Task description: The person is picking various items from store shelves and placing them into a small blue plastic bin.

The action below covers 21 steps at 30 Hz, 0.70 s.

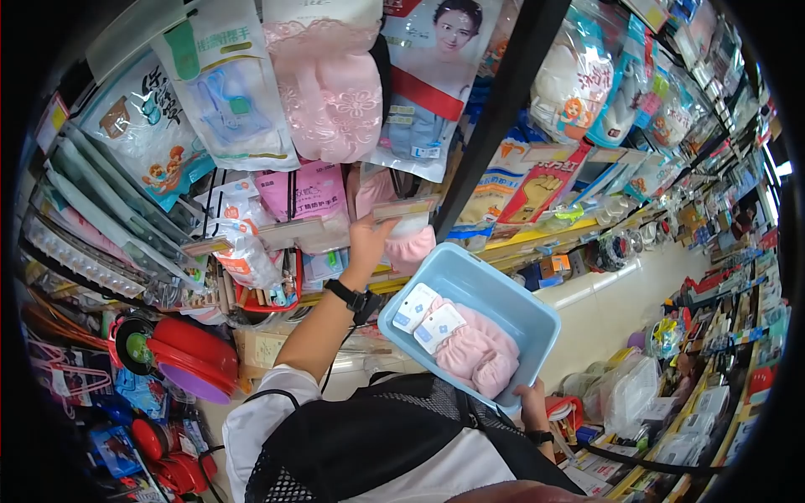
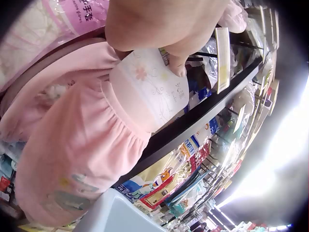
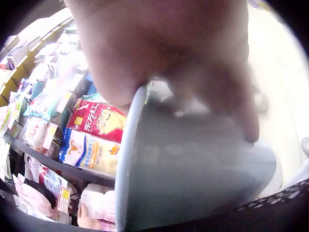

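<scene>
In the head view my left hand [image 1: 367,245] reaches up to the hanging goods at the shelf edge. Its thumb and fingers pinch the white header card [image 2: 149,87] of a pair of pink oversleeves [image 2: 79,150] with a gathered cuff. A light blue plastic basin [image 1: 516,306] is tilted in front of my body, and my right hand [image 1: 532,406] grips its near right rim. Inside the basin lie pink oversleeves [image 1: 480,345] with white cards [image 1: 439,327]. The right wrist view shows my fingers over the basin's outer wall [image 3: 203,164].
Packaged gloves [image 1: 495,189] and other bagged goods hang above and right, past a black upright post [image 1: 490,109]. Red basins [image 1: 194,350] stand low at the left. Pale floor tiles [image 1: 616,293] run along the aisle, with another stocked shelf on the right.
</scene>
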### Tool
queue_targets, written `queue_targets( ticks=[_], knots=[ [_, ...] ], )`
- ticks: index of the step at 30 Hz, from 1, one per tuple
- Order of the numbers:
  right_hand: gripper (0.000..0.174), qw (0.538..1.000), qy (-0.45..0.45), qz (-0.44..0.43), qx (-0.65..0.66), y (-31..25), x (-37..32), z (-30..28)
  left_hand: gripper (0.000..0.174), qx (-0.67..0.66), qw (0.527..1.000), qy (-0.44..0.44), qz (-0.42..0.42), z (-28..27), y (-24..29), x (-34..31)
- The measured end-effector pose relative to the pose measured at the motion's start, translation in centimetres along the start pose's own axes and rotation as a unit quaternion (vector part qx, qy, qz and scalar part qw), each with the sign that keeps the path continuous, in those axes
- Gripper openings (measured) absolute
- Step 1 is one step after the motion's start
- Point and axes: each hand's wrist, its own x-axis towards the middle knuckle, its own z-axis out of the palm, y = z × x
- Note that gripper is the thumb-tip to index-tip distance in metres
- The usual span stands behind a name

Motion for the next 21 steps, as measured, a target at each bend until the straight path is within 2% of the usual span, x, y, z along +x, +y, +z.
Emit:
queue_targets(
  ticks=[4,6,7,9,10,12,13,15,21],
  knots=[
    [0.037,1.0,0.016,0.001,0.008,-0.7,-0.4,0.1,0.021,0.053,0.997,0.035,0.044,0.7,0.8,1.0],
    [0.036,1.0,0.023,0.0,0.002,-0.5,-0.6,-0.1,0.025,-0.087,0.992,0.043,0.086,0.3,1.0,1.7],
    [0.036,1.0,0.021,0.002,0.004,-0.2,-0.7,-0.2,0.025,-0.084,0.992,0.042,0.085,0.1,1.2,2.0],
    [0.037,1.0,0.011,-0.006,0.014,0.0,-0.3,-0.4,0.031,0.005,0.987,0.028,0.159,-0.3,1.6,2.7],
    [0.037,1.0,0.008,-0.007,0.015,0.0,-0.3,-0.4,0.031,0.006,0.987,0.029,0.161,-0.5,1.9,2.4],
    [0.037,1.0,0.014,0.001,-0.008,-0.1,-0.6,-0.2,0.035,0.128,0.983,0.039,0.122,-0.8,2.8,1.7],
    [0.037,1.0,0.012,0.001,-0.006,0.0,-0.5,-0.1,0.035,0.131,0.983,0.038,0.124,-0.8,3.5,1.7],
    [0.037,1.0,0.006,0.0,-0.007,-0.1,-0.2,-0.1,0.036,0.13,0.967,0.052,0.21,-0.5,4.8,1.8],
    [0.037,1.0,-0.017,0.01,-0.021,-0.3,-0.2,0.0,0.041,0.117,0.968,0.005,0.223,-0.3,5.2,2.5]
  ],
)
